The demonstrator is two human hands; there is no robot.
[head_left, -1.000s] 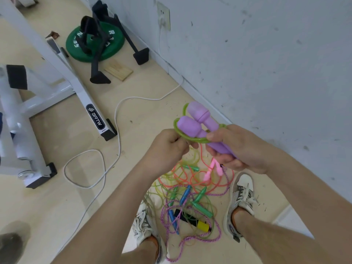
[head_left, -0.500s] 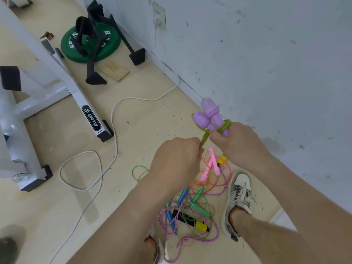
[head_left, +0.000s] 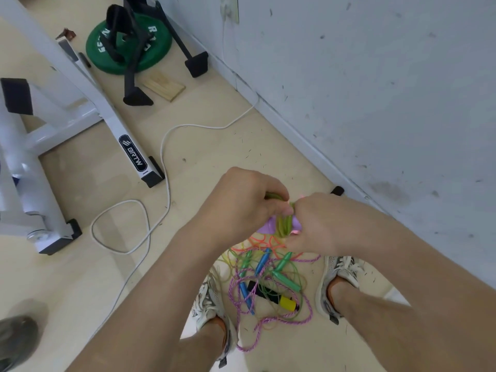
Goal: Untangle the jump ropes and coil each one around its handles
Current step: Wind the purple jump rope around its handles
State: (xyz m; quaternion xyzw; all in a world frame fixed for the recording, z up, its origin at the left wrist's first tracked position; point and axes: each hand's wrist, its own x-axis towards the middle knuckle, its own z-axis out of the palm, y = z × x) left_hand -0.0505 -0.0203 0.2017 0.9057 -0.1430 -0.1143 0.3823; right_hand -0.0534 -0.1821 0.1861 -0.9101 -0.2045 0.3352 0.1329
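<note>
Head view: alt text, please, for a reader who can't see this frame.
The left hand grips green rope wound round purple handles held in the right hand, above a tangle of coloured jump ropes on the floor between two shoes. A green weight plate lies near the wall.

Green weight plate (head_left: 161,49), white cable (head_left: 198,126) (looped), wood block (head_left: 163,85)

Rope tangle (head_left: 268,280) lies between left shoe (head_left: 209,304) and right shoe (head_left: 338,272) (wall (head_left: 375,103) rightward).

Beige floor (head_left: 209,157) bears tangled jump ropes (head_left: 280,276), white cable (head_left: 193,125), green weight plate (head_left: 158,47).
</note>
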